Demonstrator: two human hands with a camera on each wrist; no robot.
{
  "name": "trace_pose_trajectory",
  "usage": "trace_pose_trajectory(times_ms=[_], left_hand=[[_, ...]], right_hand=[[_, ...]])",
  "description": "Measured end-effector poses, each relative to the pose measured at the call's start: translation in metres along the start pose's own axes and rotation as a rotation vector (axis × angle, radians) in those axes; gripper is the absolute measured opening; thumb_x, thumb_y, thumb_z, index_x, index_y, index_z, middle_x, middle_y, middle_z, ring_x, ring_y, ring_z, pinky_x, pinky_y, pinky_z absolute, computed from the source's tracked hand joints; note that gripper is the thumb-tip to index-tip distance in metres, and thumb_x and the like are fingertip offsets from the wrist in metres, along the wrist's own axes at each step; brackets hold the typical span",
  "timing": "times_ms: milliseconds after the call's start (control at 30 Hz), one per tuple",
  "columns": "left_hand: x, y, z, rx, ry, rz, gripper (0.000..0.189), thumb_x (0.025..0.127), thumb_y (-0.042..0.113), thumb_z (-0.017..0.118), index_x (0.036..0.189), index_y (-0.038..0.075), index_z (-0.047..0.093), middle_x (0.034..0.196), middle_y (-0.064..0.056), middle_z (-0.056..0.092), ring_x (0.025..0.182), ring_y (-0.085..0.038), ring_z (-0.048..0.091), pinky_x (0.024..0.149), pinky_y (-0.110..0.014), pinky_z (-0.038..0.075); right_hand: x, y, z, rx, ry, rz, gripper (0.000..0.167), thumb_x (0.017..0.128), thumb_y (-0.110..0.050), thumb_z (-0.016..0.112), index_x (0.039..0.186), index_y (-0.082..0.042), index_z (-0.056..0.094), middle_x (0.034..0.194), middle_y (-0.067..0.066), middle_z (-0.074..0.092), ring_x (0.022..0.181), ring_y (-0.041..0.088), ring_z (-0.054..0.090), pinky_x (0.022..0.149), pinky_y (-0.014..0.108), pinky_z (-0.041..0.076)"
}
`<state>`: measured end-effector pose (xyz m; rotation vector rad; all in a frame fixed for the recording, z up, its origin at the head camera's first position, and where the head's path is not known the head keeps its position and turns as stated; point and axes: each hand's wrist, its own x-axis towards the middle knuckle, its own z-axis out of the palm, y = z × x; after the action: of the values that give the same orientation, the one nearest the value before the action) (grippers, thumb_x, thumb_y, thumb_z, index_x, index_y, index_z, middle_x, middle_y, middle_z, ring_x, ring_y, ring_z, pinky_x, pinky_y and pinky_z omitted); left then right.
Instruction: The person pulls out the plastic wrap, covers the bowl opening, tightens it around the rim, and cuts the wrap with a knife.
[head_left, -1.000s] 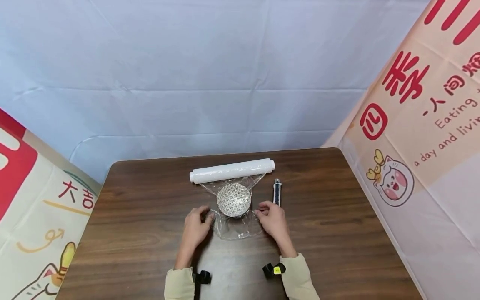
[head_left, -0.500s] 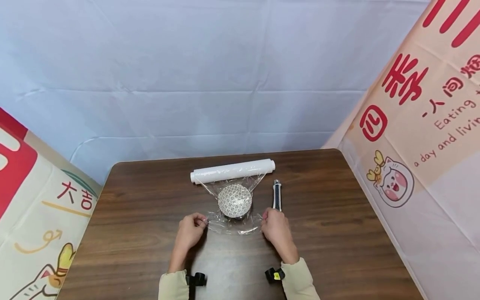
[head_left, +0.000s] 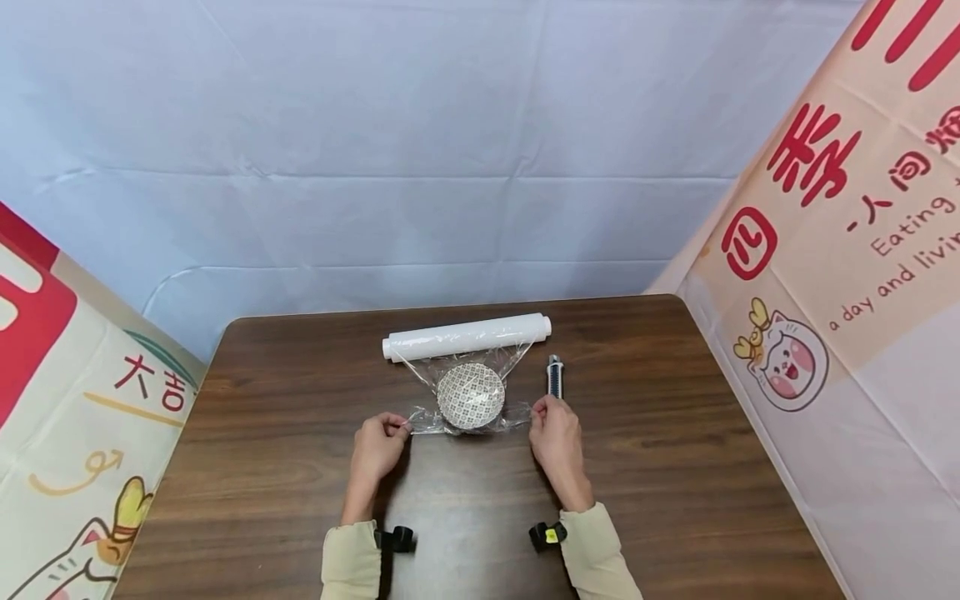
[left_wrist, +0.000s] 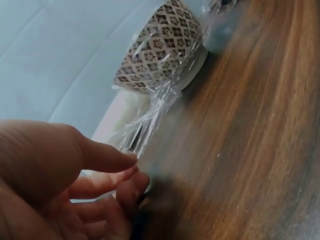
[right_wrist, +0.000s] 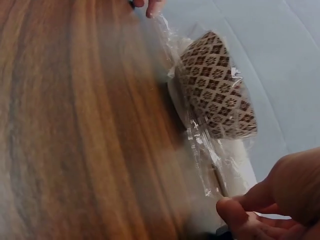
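Note:
A round patterned bowl (head_left: 470, 396) stands mid-table, draped in clear cling film (left_wrist: 162, 100). The film stretches from a white roll (head_left: 467, 336) behind the bowl. My left hand (head_left: 378, 444) pinches the near left corner of the film between thumb and fingers, to the left of the bowl. On the other side, my right hand (head_left: 557, 439) pinches the near right corner, as the right wrist view also shows. Between the hands the film's near edge is gathered and pulled low along the bowl's front. Brown diamond motifs cover the bowl's side.
Just beyond the right hand lies a utility knife (head_left: 555, 377), its lower part hidden by that hand. The dark wooden table (head_left: 285, 467) extends to both sides. Behind hangs a pale cloth (head_left: 337, 150), and a printed banner (head_left: 847, 275) slopes along the right.
Both hands moved outward from the bowl, then up toward its sides, taking the film's corners along. The film's near flap, spread in front of the bowl earlier, is now drawn into a tight band.

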<state>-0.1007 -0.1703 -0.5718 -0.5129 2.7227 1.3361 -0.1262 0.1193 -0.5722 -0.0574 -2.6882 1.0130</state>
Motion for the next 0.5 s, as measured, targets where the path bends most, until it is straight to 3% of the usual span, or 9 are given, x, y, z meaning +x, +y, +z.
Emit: trace_pose_trajectory(times_ms=[267,500], left_hand=[[-0.005,0.004,-0.001,0.130,-0.090,0.016,0.002,0.088,0.014,0.078,0.089,0.013,0.076,0.073,0.005,0.073,0.070,-0.010,0.064,0.072,-0.034,0.053],[-0.001,0.014,0.001,0.246,-0.065,-0.006,0.007,0.090,0.021,0.074,0.085,0.016,0.072,0.092,-0.008,0.076,0.087,-0.032,0.071,0.078,-0.047,0.056]], right_hand=[[-0.001,-0.003,-0.010,-0.128,-0.069,-0.014,0.009,0.083,0.006,0.065,0.082,-0.003,0.066,0.079,0.014,0.066,0.065,0.036,0.066,0.059,0.052,0.054],[0.003,-0.008,-0.003,-0.197,-0.057,-0.021,0.009,0.085,0.008,0.061,0.087,0.000,0.065,0.082,0.018,0.066,0.061,0.039,0.064,0.055,0.053,0.054]])
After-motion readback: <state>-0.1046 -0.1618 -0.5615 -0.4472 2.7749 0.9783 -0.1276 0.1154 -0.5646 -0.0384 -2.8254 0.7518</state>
